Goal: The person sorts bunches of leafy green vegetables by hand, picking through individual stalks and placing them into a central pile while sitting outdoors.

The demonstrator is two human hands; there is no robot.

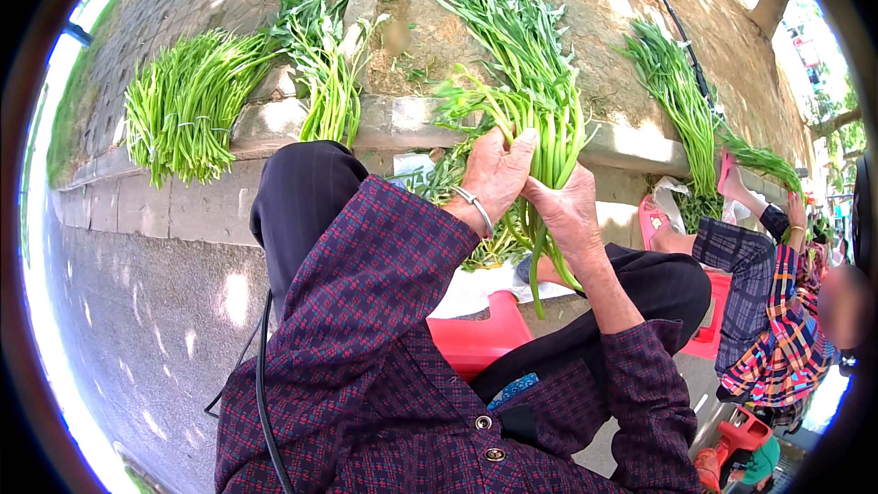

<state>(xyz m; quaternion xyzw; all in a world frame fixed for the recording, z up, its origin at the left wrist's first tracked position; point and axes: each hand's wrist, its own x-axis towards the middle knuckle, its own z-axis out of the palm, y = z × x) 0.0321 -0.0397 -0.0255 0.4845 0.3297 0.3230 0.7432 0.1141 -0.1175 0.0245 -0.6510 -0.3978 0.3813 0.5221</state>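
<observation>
My left hand [497, 174], a silver bangle at its wrist, is closed on a bunch of long green leafy stalks [554, 133], which look like water spinach. Against it, thumbs close together, my right hand [569, 215] grips the same bunch. Some stalk ends bend down below the hands, between my knees. Just beyond lies a heap of similar greens [517, 32], leaves pointing away from me, partly overlapped by the bunch. Loose trimmings [448, 174] lie beside my left hand. The fingertips are partly hidden by the stalks.
Tied bundles of stalks [187, 114] and a leafier bundle [331, 78] rest along the kerb [412, 119] at left. At right, another heap [677, 101] lies near a person in a checked shirt [777, 338], who handles greens. A red stool [480, 334] stands under me.
</observation>
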